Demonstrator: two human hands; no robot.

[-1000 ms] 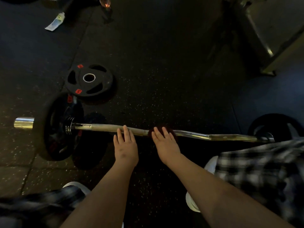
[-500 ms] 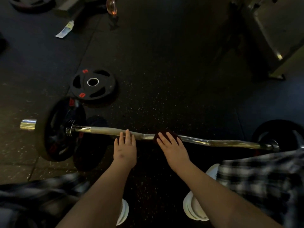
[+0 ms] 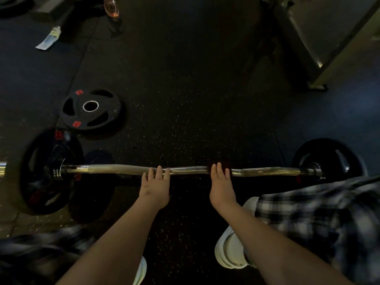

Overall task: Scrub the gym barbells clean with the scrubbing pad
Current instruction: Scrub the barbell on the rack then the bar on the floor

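A chrome curl barbell (image 3: 115, 169) lies across the dark rubber floor, with black plates at its left end (image 3: 47, 173) and right end (image 3: 327, 157). My left hand (image 3: 155, 187) rests on the bar near its middle, fingers straight over the shaft. My right hand (image 3: 221, 187) presses a dark reddish scrubbing pad (image 3: 229, 168) onto the bar with straight fingers. Most of the pad is hidden under them.
A loose black weight plate (image 3: 90, 109) lies flat behind the bar's left end. A bottle (image 3: 112, 7) and a small tube (image 3: 48, 39) lie at the far left. A metal machine frame (image 3: 329, 48) stands at the far right. My white shoes (image 3: 232, 251) are below the bar.
My right hand has slid the pad to the right along the bar, widening the gap between my hands. My left hand stays at about the same spot on the shaft.
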